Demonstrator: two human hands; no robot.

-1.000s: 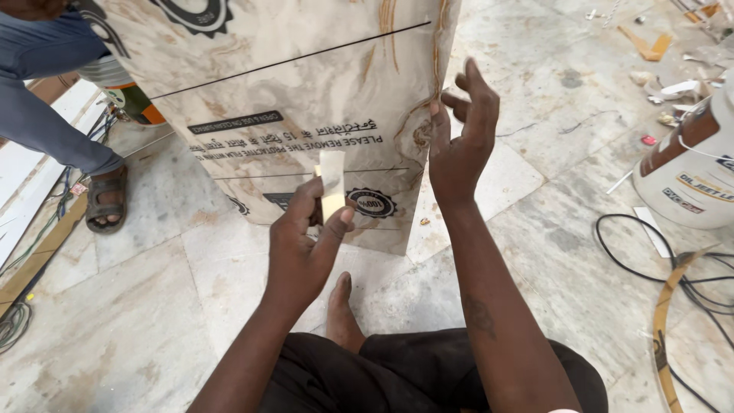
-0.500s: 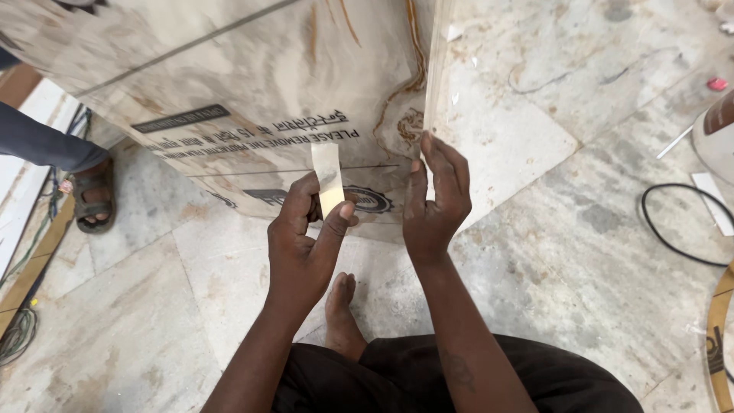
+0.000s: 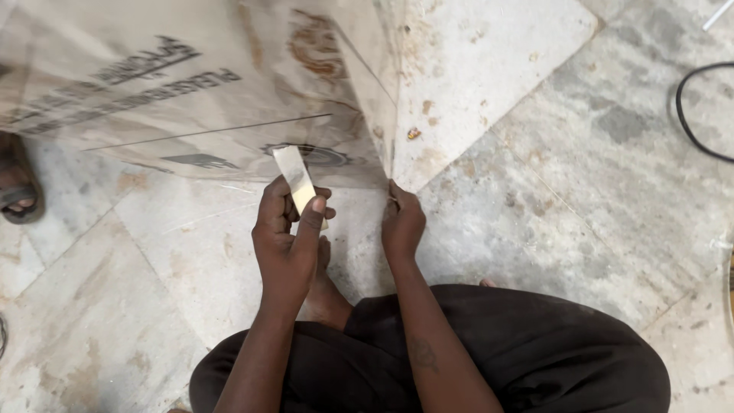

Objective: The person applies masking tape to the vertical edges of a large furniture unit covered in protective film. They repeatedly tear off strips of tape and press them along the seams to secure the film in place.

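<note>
Right hand [image 3: 401,222] has slid down from the panel's edge to pinch its bottom corner, while the left hand [image 3: 287,237] grips a small flat cream strip [image 3: 297,180] against the wrapped panel [image 3: 191,92], so looks like fitting comes next, needing steady alignment.

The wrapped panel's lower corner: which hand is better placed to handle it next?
Probably the right hand: its fingers already rest at the lower corner of the wrapped panel. The left hand is occupied, pinching a small pale strip.
</note>
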